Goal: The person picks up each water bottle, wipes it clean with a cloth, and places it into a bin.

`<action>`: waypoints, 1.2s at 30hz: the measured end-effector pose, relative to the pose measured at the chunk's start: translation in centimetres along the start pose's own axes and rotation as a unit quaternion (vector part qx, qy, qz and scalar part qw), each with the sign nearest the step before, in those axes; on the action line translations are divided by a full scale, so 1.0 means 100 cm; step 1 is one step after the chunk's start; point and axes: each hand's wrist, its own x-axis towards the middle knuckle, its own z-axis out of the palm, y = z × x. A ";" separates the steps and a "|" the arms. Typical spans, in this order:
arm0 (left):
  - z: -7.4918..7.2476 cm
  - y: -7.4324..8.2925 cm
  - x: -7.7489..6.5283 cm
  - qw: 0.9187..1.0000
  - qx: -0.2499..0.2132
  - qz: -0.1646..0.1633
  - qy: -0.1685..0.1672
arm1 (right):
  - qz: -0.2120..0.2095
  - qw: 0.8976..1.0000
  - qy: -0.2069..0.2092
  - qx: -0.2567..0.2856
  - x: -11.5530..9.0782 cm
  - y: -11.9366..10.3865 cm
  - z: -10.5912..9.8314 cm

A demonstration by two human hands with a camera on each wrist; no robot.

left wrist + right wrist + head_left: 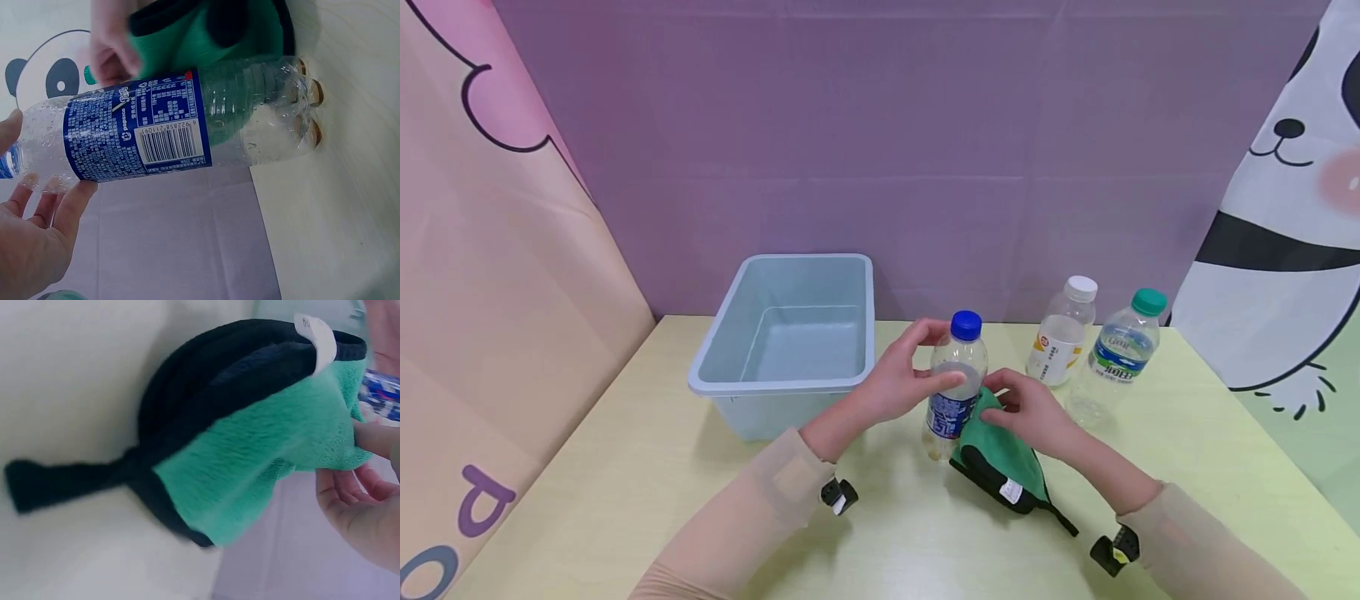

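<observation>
Gripped in the left hand point(895, 379), thumb and fingers around its shoulder: a blue-capped bottle point(951, 415), transparent, nearly upright, near the middle of the table point(925, 533). Pinched between thumb and fingers of the right hand point(1033, 414), just beside that bottle: a green cloth point(1009, 450) with black trim and strap. Toward the table's back-left corner, an open pale-blue tub point(775, 412), inner floor visible. Standing near the back-right corner, a transparent white-capped bottle point(1056, 350) and, closer to the right edge, a transparent green-capped bottle point(1120, 354).
</observation>
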 end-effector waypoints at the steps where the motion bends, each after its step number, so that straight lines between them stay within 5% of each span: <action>1: 0.000 0.000 0.000 1.000 -0.002 0.000 0.000 | -0.001 1.000 0.009 0.007 0.000 -0.004 -0.003; 8: -0.001 0.000 0.000 1.000 0.002 0.005 0.001 | -0.014 0.996 0.073 0.041 -0.001 -0.032 -0.025; 16: 0.000 -0.001 0.000 1.000 0.002 0.020 -0.003 | -0.044 0.992 0.116 0.018 0.000 -0.056 -0.039; 26: 0.000 -0.001 0.000 1.000 0.007 0.024 -0.004 | -0.035 0.995 0.087 0.035 0.002 -0.056 -0.038; 36: 0.000 -0.003 0.000 1.000 -0.002 0.016 0.000 | -0.013 0.999 0.024 0.046 0.001 -0.029 -0.023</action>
